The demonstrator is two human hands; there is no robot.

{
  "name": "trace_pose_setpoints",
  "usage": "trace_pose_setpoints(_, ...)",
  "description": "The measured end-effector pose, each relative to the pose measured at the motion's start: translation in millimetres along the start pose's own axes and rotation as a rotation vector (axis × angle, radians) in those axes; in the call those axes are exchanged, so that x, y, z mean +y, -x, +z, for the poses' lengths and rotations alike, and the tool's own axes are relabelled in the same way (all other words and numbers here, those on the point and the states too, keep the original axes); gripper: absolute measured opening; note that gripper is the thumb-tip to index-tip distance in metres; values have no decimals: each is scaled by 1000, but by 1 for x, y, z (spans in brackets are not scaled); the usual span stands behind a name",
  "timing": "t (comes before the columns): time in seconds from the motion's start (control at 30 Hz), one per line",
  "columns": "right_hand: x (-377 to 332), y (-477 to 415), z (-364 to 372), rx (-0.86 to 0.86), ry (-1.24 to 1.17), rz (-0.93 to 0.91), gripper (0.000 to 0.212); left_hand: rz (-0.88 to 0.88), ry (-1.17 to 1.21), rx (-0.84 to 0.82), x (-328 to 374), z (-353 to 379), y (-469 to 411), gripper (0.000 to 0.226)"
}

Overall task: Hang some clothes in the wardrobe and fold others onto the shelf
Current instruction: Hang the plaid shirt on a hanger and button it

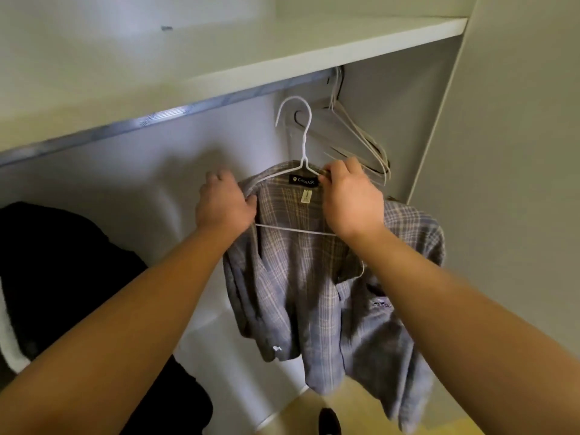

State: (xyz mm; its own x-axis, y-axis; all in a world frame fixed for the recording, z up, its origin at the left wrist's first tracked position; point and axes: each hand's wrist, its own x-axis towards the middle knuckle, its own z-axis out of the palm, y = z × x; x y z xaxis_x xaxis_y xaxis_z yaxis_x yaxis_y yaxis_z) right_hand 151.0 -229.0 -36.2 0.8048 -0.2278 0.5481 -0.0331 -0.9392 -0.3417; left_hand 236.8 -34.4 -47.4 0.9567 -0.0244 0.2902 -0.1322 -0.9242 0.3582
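Head view: we hold a plaid shirt on a white wire hanger inside the wardrobe, in front of its back wall. Our left hand grips the shirt's shoulder with fingers curled round cloth and wire. Our right hand pinches the collar beside the hanger's neck. The hook stands upright just under the rail, apparently not hooked over it. The rail runs beneath the shelf. Empty hangers hang at the rail's right end, and dark clothes hang at the left.
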Motion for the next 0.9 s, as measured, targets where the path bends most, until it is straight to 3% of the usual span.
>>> trace_pose_setpoints(0.1, -3, -39, 20, -2, -51, -20, 29, -124, 44, -42, -11, 5, -34, 62)
trace_pose_setpoints(0.23, -9, -90, 40, -4, -94, -58, 27, -109, 11, 24, -26, 6, -70, 39)
trace_pose_setpoints(0.37, -10, -135, 61, -13, -149, -79, 25, -104, 80, 66, -32, 7, -96, 36)
trace_pose_setpoints(0.67, -17, -167, 118, -140, -194, -113, 19, -226, 152, -121, -58, 41, -110, 13)
trace_pose_setpoints(0.9, -16, -159, 144, -179, -206, -94, 26, -347, 377, -138, -74, 69, -105, 25)
